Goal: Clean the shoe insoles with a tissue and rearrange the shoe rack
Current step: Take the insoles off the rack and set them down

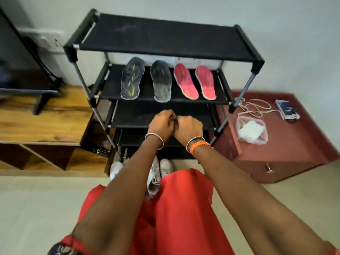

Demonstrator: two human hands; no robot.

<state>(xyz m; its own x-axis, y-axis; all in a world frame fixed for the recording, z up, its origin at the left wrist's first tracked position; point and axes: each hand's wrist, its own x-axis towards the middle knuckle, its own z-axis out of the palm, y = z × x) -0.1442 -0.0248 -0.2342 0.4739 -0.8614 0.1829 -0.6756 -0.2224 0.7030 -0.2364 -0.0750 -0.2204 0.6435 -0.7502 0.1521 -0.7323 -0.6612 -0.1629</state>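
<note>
A black four-tier shoe rack (165, 39) stands against the wall. On its second shelf lie two dark insoles (132, 78) (161, 80) and two red insoles (185, 80) (205, 82), side by side. My left hand (161, 124) and my right hand (188, 127) are pressed together in front of the third shelf, fingers curled, backs toward me. I see nothing held in them; the palms are hidden. White tissues sit in a clear plastic container (251, 129) on the maroon cabinet to the right.
White sneakers (156, 173) stand on the floor under my arms, before the rack. The maroon cabinet (294, 148) also carries a white cable (253, 107) and a blue packet (287, 109). A wooden TV unit (46, 122) with a remote (101, 150) stands at left.
</note>
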